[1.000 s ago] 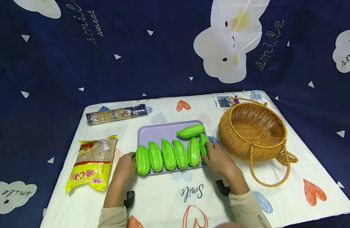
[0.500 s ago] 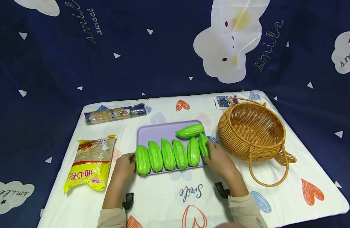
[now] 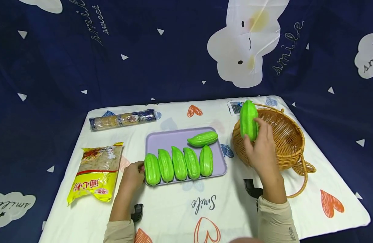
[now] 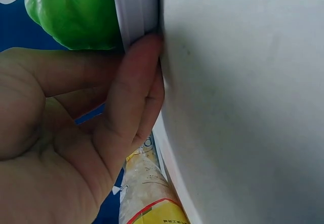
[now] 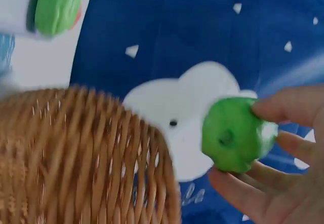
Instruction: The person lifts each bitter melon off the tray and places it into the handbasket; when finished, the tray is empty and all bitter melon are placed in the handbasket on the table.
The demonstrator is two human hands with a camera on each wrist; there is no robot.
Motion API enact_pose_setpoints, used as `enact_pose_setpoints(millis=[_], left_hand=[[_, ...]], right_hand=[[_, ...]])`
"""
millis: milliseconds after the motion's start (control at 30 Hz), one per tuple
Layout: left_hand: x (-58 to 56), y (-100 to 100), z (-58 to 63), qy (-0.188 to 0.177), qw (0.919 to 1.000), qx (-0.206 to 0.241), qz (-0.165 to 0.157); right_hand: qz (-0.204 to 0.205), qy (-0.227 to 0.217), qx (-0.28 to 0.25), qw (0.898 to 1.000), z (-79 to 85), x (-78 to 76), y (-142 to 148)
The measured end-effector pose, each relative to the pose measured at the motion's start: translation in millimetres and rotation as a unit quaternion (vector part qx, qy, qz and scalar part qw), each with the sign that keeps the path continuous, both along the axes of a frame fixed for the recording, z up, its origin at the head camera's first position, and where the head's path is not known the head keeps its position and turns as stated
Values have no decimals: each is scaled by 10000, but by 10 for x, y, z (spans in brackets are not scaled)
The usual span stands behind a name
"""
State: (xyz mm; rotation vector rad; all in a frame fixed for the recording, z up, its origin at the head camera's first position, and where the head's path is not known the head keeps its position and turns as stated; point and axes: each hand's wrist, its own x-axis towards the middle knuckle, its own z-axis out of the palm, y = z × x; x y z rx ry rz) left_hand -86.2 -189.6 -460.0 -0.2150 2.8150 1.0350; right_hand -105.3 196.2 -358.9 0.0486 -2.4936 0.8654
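Note:
My right hand (image 3: 260,148) holds a green bitter melon (image 3: 248,119) raised over the left side of the wicker basket (image 3: 242,150). In the right wrist view, my thumb and fingers grip that melon from the side, its end toward the camera. My left hand (image 3: 133,179) is at the left edge of the lilac tray (image 3: 162,137). The left wrist view has its bent fingers (image 4: 136,77) at the tray's outer wall, just beneath a melon (image 4: 76,11). Several melons stand side by side along the tray's front, and another melon (image 3: 203,139) lies crosswise at the back right.
A yellow bag of pasta (image 3: 96,173) lies left of the tray, with a long clear packet (image 3: 122,120) behind it. A small printed card (image 3: 235,108) is beyond the basket. The basket's front handle (image 3: 303,189) hangs down onto the patterned tablecloth (image 3: 232,219).
My right hand has lifted the rightmost bitter melon off the tray and carried it right and up to the basket. The left hand has stayed by the tray's left edge.

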Motion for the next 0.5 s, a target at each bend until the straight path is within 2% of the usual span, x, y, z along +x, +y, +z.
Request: enact_pose_setpoints(millis=[67, 167, 367, 500], left_hand=[[-1, 3, 6, -23, 10000, -10, 14], [3, 1, 9, -56, 10000, 5, 40], [16, -1, 8, -92, 9999, 1, 48], [9, 4, 17, -73, 10000, 12, 1]], right_hand=[[-320, 191, -144, 9992, 30, -51, 83], [-709, 127, -160, 9973, 32, -100, 183], [-1070, -801, 32, 9910, -14, -131, 298], [-1039, -1401, 227, 9844, -53, -148, 359]])
